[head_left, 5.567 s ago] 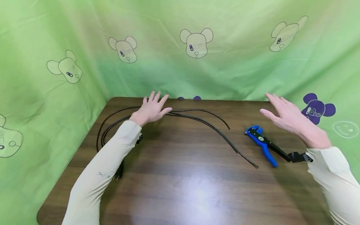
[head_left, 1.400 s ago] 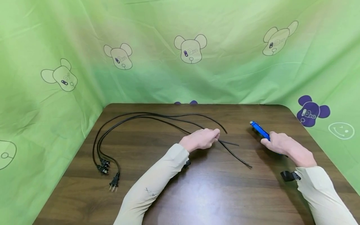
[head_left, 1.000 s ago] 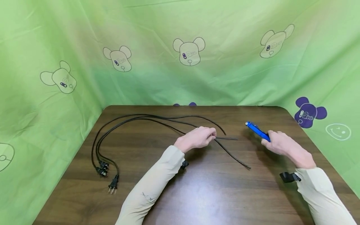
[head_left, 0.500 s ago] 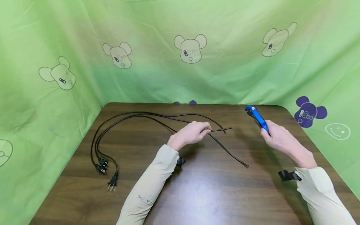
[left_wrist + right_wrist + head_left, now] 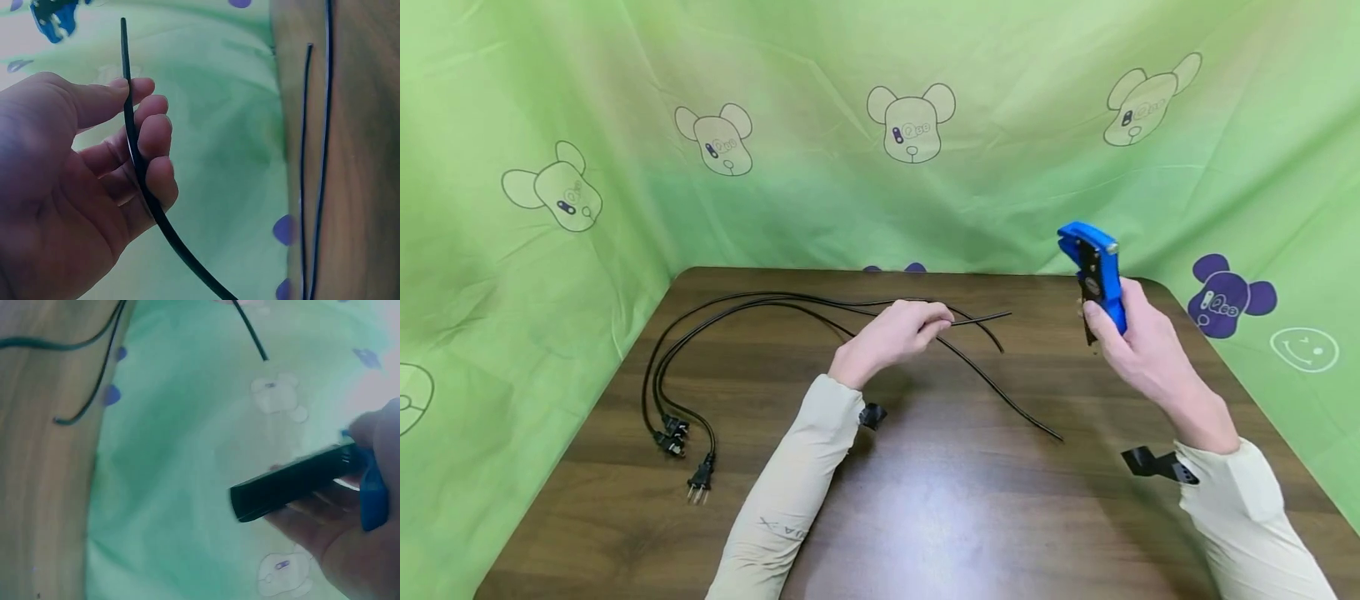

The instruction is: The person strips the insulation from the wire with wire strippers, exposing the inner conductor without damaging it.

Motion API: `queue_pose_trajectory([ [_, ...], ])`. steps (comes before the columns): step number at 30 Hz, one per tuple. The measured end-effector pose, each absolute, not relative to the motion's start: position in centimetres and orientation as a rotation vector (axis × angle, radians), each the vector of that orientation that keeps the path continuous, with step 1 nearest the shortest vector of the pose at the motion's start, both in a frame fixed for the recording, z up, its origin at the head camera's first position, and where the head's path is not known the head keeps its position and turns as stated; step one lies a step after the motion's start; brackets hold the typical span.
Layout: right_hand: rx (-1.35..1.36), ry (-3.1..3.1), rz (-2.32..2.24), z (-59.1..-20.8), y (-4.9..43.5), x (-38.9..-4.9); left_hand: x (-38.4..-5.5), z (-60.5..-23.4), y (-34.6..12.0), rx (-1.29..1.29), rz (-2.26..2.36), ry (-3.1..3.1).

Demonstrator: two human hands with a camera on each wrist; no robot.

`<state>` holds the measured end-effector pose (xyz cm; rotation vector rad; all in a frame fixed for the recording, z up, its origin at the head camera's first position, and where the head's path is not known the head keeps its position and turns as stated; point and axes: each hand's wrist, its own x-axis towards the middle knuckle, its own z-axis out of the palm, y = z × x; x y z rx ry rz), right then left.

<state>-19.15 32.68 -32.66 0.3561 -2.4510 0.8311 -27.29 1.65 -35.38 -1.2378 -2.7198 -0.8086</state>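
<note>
Pinched between thumb and fingers of my left hand (image 5: 891,340) is a black power cord (image 5: 983,318), a short way back from its cut end. In the left wrist view, that cord (image 5: 181,247) runs across the curled fingers and its free tip points up. My right hand (image 5: 1150,362) grips a blue and black wire stripper (image 5: 1097,265) by its handles, raised above the table's far right with its head up. The right wrist view shows the stripper's dark handle (image 5: 287,484) sticking out past the fingers. Cord and stripper are apart.
Two more black cords lie on the brown wooden table (image 5: 985,517); one cord's end (image 5: 1052,432) reaches toward the right. Their plugs (image 5: 672,435) sit at the left, one plug (image 5: 700,477) nearer the front. A green printed cloth (image 5: 805,200) hangs behind the table.
From lying on the table, the wire stripper has come into my right hand, been lifted and turned head up. My left hand has taken the cord and moved back and left, raising its end.
</note>
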Motion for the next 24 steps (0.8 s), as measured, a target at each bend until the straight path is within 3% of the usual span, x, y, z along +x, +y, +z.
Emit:
queue_pose_trajectory([
  [9, 0.485, -2.269, 0.851, -31.2, 31.3, -18.3, -26.8, -34.1, 0.3, -1.2, -0.86, -2.684],
  [17, 0.372, -2.274, 0.865, -30.7, 30.2, -18.0, -26.1, -32.8, -1.0, -1.145, -0.917, -2.674],
  [24, 0.576, -2.236, 0.913, -31.0, 29.2, -18.3, -25.4, -31.7, -2.0, -1.111, -0.984, -2.643],
])
